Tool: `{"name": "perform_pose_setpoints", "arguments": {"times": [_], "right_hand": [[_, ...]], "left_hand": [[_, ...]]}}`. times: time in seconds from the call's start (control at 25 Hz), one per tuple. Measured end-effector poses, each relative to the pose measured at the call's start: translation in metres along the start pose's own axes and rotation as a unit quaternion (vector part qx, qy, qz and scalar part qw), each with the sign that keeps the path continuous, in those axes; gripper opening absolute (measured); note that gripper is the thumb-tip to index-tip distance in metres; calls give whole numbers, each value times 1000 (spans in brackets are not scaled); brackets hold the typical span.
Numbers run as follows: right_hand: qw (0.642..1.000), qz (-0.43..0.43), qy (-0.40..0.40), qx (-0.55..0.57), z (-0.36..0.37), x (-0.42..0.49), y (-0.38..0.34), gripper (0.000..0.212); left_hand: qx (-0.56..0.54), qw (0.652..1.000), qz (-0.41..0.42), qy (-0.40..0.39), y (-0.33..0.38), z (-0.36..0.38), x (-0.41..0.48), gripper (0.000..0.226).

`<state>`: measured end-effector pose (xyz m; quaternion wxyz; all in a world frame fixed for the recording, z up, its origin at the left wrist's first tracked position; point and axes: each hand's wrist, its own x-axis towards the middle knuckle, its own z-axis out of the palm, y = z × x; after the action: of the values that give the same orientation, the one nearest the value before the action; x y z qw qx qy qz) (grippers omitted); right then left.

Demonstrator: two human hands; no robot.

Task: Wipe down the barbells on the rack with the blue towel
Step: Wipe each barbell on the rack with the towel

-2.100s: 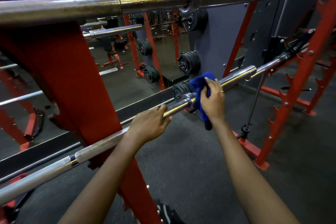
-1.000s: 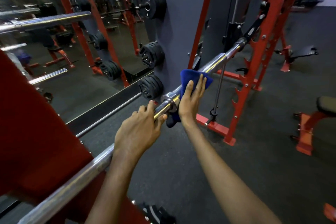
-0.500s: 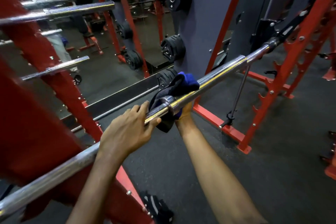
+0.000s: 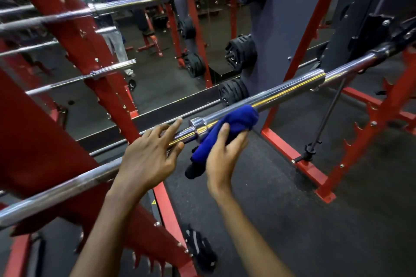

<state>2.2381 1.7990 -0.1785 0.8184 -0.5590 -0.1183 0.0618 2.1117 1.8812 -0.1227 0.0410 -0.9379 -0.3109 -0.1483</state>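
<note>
A chrome barbell runs slantwise from the lower left to the upper right across the red rack. The blue towel is draped over the sleeve just right of the collar. My right hand grips the towel from below and in front, thumb up against the cloth. My left hand lies on the bar's shaft left of the collar, its fingers spread and straight. More barbells lie on the rack's upper pegs.
A mirror wall behind the rack reflects bars and a person's legs. Black weight plates hang on a grey post. A second red rack upright stands to the right. The floor is dark rubber; my shoe shows below.
My left hand has loosened its grip on the bar and its fingers now lie spread. My right hand came round from under the bar to the front, with the towel slid a little right along the sleeve.
</note>
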Motion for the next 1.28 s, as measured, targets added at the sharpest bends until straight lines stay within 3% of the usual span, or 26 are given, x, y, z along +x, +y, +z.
{"name": "perform_pose_setpoints", "arguments": {"times": [0.08, 0.24, 0.32, 0.44, 0.6, 0.64, 0.76, 0.8, 0.92, 1.0, 1.08, 1.12, 1.28], "right_hand": [[977, -142, -25, -158, -5, -5, 21, 56], [854, -375, -115, -342, -33, 40, 23, 53], [826, -388, -84, -401, -48, 94, 12, 54], [841, -321, -59, -432, -49, 132, -6, 52], [726, -462, -191, -472, -46, 131, -11, 49], [726, -465, -187, -471, -53, 148, -17, 49], [794, -359, -116, -477, -55, 175, -27, 52], [792, -350, -122, -486, -50, 166, -25, 53], [728, -464, -202, -462, -51, 148, -16, 48], [749, -464, -166, -443, -67, 190, -25, 44], [798, -370, -73, -470, -73, 216, -29, 46], [806, -339, -63, -480, -72, 214, -24, 48], [754, -452, -181, -441, -77, 192, -14, 49]], "left_hand": [[5, 1000, -17, 8, 6, 3, -2, 67], [35, 998, -41, 34, 26, 10, 0, 67], [29, 998, -36, 48, 29, 9, -1, 67], [-29, 998, -7, 48, 41, 14, 10, 62], [-4, 994, -36, 105, 65, 27, 29, 47], [-1, 993, -36, 115, 66, 29, 28, 46], [-5, 992, -30, 124, 64, 30, 26, 42], [-2, 992, -28, 126, 64, 29, 26, 42], [-8, 991, -25, 130, 65, 30, 26, 42], [-18, 992, -25, 126, 64, 30, 27, 43], [-26, 992, -30, 123, 64, 28, 28, 44], [-24, 992, -31, 123, 64, 27, 30, 44], [-17, 994, -28, 105, 64, 20, 34, 47]]}}
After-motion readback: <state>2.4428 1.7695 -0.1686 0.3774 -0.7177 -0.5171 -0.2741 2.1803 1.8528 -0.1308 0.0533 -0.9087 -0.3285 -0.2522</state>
